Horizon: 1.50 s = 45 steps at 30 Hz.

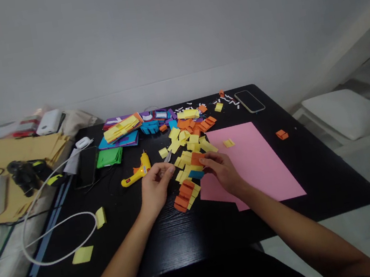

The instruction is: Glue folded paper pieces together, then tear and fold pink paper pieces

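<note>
My right hand [224, 170] pinches a small orange folded paper piece [196, 159] between thumb and fingers. Just below it shows a blue paper piece [196, 174]; whether the hand also holds this is unclear. My left hand [155, 186] is closed, thumb against curled fingers; anything in them is too small to make out. Beyond its fingertips a grey metal pointed tip [168, 157] sticks out, partly hidden by the hand. Between the hands lie a heap of yellow paper pieces [184, 159] and a group of orange folded pieces [184, 196].
A yellow glue gun [137, 171] lies left of the heap. Pink sheets [264, 168] lie under my right forearm. Green paper [109, 157], stacked coloured strips [122, 127] and a phone [249, 101] are farther back. A white cable [60, 221] loops across the table's left side.
</note>
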### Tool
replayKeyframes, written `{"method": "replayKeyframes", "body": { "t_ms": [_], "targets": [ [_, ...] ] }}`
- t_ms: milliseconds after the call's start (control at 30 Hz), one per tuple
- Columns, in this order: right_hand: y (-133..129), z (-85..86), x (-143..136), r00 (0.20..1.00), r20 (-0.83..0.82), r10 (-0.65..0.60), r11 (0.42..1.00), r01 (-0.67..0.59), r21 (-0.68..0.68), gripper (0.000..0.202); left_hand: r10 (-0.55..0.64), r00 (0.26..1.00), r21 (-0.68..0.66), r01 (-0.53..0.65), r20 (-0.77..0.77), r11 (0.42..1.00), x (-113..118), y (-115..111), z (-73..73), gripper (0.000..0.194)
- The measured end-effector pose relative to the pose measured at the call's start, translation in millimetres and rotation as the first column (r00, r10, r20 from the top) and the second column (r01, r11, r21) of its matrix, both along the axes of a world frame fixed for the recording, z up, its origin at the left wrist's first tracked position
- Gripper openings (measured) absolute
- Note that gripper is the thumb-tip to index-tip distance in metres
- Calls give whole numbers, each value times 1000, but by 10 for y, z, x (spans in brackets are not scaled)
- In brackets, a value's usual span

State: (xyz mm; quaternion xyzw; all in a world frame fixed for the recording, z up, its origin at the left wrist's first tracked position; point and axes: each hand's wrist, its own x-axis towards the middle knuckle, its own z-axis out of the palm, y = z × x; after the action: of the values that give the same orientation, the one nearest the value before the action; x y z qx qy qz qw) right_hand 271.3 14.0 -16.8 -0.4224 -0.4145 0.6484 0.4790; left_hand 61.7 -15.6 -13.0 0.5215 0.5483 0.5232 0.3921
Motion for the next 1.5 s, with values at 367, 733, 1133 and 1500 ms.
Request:
{"method": "replayKeyframes", "body": {
  "t_ms": [367,733,1133,1500],
  "targets": [
    [-69,-7,-56,994,-27,105,994,-106,-12,27,-84,994,8,83,68,996,51,-35,-10,32],
    [-75,-63,-53,990,46,136,989,-138,44,27,-14,997,19,15,-77,1000,39,-73,-26,21],
    [-79,-15,-61,993,-6,120,993,-120,11,25,-60,997,83,64,-51,995,41,-66,32,17],
    [-75,-5,-51,996,-15,93,996,-93,1,23,-48,999,69,49,-15,996,29,-79,62,26]
  ]
}}
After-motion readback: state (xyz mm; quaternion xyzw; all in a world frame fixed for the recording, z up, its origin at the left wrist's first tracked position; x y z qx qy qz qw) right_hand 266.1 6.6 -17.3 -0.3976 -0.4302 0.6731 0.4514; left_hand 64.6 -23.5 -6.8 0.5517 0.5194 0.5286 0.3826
